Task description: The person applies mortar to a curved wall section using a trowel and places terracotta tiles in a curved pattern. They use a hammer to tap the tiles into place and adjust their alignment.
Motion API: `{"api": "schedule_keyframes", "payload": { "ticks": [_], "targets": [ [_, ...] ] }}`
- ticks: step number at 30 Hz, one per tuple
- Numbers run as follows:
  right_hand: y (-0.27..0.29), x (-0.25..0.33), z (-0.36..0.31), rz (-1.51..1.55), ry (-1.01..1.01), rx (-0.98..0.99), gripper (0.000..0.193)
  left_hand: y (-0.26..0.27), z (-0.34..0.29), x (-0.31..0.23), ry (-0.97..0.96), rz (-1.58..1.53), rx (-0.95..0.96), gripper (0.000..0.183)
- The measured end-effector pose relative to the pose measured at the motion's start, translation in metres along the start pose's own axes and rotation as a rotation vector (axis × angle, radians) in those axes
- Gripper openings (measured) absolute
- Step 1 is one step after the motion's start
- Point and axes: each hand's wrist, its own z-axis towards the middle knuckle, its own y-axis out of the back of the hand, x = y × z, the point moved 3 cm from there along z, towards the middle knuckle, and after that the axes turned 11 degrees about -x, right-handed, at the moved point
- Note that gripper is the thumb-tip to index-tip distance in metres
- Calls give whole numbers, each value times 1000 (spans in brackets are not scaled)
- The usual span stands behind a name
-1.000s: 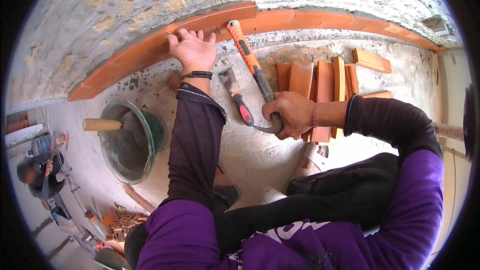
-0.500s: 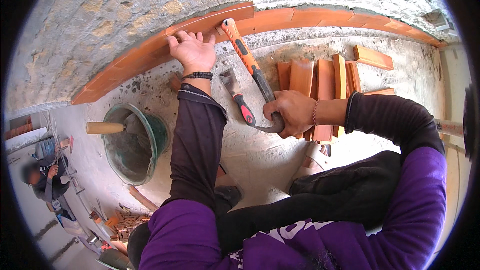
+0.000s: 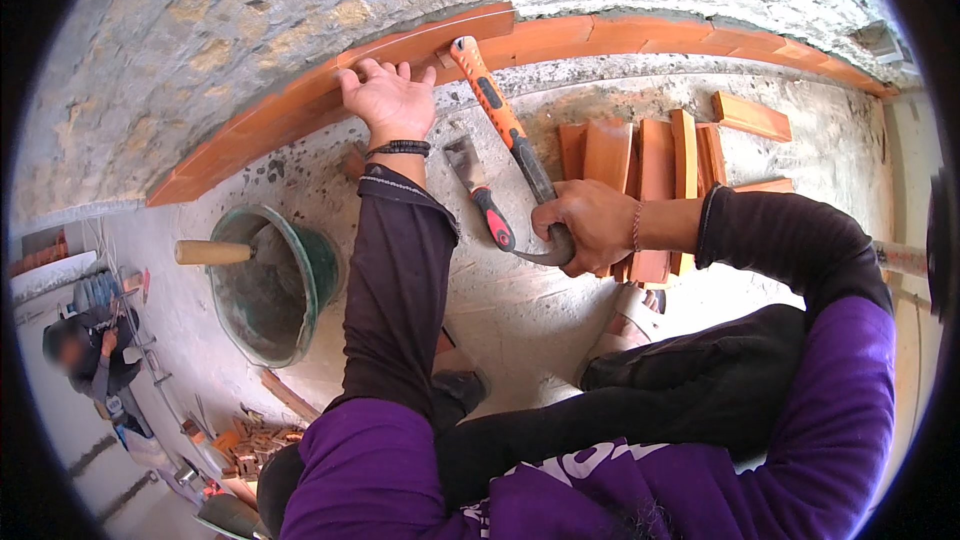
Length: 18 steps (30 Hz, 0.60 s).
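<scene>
My right hand (image 3: 592, 225) is closed around the head end of a hammer (image 3: 500, 115). The hammer's orange and black handle points away from me, its butt by the row of orange bricks (image 3: 560, 35) along the wall foot. Fingers spread and palm up, my left hand (image 3: 395, 105) is at the same row, just left of the butt; whether its back touches the bricks is hidden. A thin pale line runs along the upper brick there. On the floor between my arms lies a scraper (image 3: 482, 200) with a red and black handle.
Left of my left arm stands a green bucket (image 3: 325, 270) of grey mortar, with a wooden-handled trowel (image 3: 213, 252) in it. Loose orange bricks (image 3: 655, 175) lie beyond my right forearm. A person (image 3: 95, 360) is at the far left, near brick scraps (image 3: 260, 450).
Hardly anything differs: the whole view has shifted slightly. My left hand stays open by the bricks, and my right hand keeps its hold on the hammer.
</scene>
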Motion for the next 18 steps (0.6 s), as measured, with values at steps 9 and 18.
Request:
{"api": "schedule_keyframes", "payload": {
  "ticks": [9, 18],
  "targets": [
    [-1, 1, 6, 64, -21, 27, 36, 1, 1, 2, -10, -15, 1, 87],
    [-8, 4, 3, 52, 17, 6, 37, 4, 1, 3, -13, 5, 18, 87]
  ]
}}
